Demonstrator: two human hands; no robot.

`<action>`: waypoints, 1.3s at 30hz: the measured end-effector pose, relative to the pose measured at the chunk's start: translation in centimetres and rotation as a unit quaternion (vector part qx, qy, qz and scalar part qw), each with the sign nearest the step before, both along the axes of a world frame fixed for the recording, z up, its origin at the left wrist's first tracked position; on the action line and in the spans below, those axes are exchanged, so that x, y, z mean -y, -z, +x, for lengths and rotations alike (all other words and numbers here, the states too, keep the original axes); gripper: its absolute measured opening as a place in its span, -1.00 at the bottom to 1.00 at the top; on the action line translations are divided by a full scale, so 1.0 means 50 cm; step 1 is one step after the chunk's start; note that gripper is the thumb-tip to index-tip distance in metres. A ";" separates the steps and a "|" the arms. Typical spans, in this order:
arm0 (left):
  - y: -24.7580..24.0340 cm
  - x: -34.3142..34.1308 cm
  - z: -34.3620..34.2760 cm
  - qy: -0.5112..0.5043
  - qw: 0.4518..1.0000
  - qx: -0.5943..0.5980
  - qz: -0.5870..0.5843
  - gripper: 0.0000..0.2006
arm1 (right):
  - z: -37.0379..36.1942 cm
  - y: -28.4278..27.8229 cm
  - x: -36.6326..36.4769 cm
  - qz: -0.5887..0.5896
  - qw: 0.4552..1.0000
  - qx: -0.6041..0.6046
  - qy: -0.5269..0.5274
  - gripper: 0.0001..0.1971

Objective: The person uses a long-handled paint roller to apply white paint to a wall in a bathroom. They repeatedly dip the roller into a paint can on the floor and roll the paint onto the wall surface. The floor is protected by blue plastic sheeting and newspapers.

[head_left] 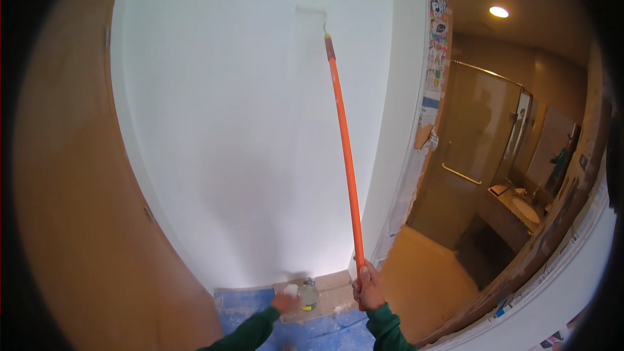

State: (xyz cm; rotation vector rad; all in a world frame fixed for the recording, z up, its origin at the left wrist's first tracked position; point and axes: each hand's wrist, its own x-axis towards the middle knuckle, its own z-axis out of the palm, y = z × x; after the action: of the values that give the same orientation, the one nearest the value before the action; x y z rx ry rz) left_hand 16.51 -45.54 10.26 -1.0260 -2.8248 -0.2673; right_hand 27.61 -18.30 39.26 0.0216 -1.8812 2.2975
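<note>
My right hand [370, 286] is wrapped round the lower end of a long orange extension pole [346, 149]. At the pole's far end, a paint roller [312, 11] lies against the pale wall [260, 91], high up. My left hand [284, 301] is off the pole, low down to the left, and its fingers are blurred. A small white lump [292, 290] shows at its fingertips; whether the hand holds it I cannot tell. Just right of that hand, a clear rounded container [308, 297] with a yellow patch stands on the floor by the wall.
Blue sheeting [244, 302] and brown cardboard [335, 286] cover the floor along the wall. A brown door [91, 175] is on the left. To the right, a doorway edged with newspaper [437, 39] opens onto a bathroom with a glass shower door [478, 149] and a sink [525, 209].
</note>
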 end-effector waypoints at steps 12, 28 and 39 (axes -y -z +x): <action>0.269 0.324 0.218 -0.291 0.874 0.389 -0.029 -0.67 | -0.220 -0.369 -0.002 0.067 0.992 -0.104 0.010 -0.61; 0.215 0.304 0.164 -0.299 0.874 0.382 0.011 -0.73 | -0.367 -0.688 -0.020 0.075 0.984 -0.163 0.005 -0.63; 0.263 0.298 0.222 -0.283 0.886 0.366 0.023 -0.77 | -0.258 -0.404 -0.049 0.076 0.991 -0.108 0.025 -0.61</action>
State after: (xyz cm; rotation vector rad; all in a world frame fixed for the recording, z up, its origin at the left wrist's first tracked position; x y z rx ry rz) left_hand 27.60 -60.43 -2.87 -0.0094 -3.5714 -0.7789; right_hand 14.70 -15.85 59.44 0.2300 -1.9144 2.0234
